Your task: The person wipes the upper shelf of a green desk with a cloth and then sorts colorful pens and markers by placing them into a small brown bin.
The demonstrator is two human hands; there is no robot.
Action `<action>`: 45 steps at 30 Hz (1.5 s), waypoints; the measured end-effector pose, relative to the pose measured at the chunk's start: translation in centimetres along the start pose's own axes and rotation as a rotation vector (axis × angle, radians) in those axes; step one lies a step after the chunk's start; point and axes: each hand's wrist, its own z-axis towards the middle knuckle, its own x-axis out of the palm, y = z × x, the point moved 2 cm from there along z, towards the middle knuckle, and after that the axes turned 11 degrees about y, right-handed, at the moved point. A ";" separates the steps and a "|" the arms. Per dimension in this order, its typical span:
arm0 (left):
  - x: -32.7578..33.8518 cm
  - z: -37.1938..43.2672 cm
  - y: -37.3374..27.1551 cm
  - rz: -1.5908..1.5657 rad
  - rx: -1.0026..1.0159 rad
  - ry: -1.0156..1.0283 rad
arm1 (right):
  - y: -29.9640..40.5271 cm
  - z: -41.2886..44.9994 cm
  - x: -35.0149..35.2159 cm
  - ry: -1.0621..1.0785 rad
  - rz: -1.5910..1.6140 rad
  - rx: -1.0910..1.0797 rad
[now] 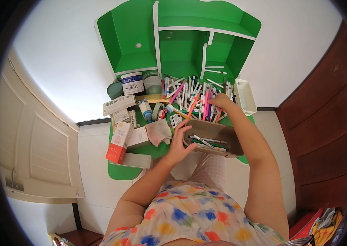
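My left hand grips the left end of a brown plastic bin at the front edge of the green desk, thumb over the rim. Several pens lie on the bin's floor. Beyond it, a wide heap of markers and pens covers the desk, mostly white with some pink, orange and purple ones. My right hand reaches into the right side of this heap. Its fingertips touch a purple marker; whether they close on it I cannot tell.
A cream plastic basket stands right of the heap. Boxes, a crumpled cloth, a white tub and a clear jar crowd the left side. A green shelf unit rises behind. Two pens lie in its right compartment.
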 end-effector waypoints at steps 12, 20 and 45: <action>0.0 -0.1 0.1 -0.028 -0.005 0.000 | 1.5 0.6 0.9 -0.030 0.142 0.053; -0.2 -0.2 0.0 0.000 0.007 -0.015 | 0.7 -1.7 -0.7 0.083 0.507 -0.101; 0.2 0.1 0.3 -0.011 0.002 -0.004 | 2.6 -19.7 -3.6 0.236 0.013 -0.553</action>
